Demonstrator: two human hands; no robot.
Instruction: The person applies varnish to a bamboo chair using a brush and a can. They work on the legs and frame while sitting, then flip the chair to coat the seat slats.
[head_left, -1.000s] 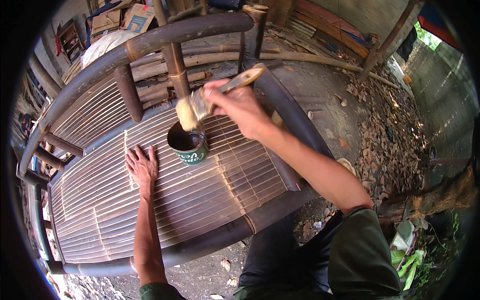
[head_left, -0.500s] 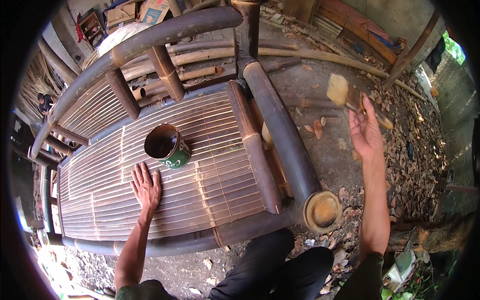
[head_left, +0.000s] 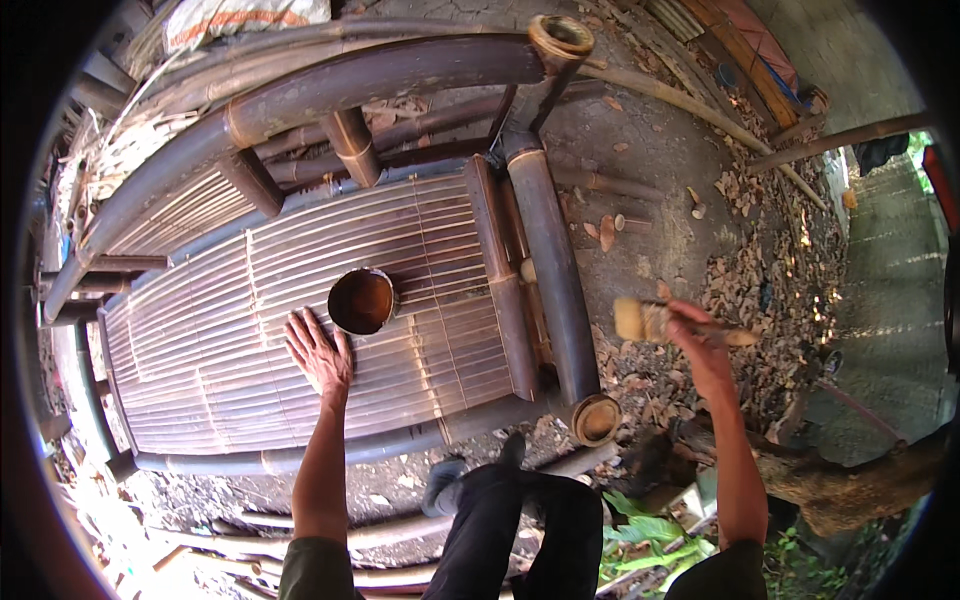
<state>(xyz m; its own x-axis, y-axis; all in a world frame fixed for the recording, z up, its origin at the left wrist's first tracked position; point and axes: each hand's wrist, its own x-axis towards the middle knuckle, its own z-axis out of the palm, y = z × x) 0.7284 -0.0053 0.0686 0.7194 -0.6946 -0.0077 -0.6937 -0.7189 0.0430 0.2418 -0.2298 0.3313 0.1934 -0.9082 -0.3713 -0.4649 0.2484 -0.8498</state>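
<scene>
My left hand (head_left: 322,355) lies flat with fingers spread on the slatted seat of a dark bamboo bench (head_left: 220,350). Just beyond its fingertips stands a round can (head_left: 363,301), open at the top and brown inside; how much liquid it holds I cannot tell. Out to the right, past the bench's end, my right hand (head_left: 697,338) grips a wide paintbrush (head_left: 640,320) by its handle. The pale bristles point left, toward the bench, and hang in the air above the ground. The brush is slightly blurred.
A thick bamboo armrest (head_left: 553,270) closes the bench's right end, and a curved back rail (head_left: 390,75) runs along its far side. Long bamboo poles (head_left: 690,115) lie behind. Dry leaves (head_left: 745,290) cover the ground at right, near a log (head_left: 850,480). Green leaves (head_left: 650,530) grow close to my legs.
My right hand has lowered the brush, and its bristles have swung from pointing up to pointing left. The view has shifted and tilted downward. My left hand stays flat beside the can.
</scene>
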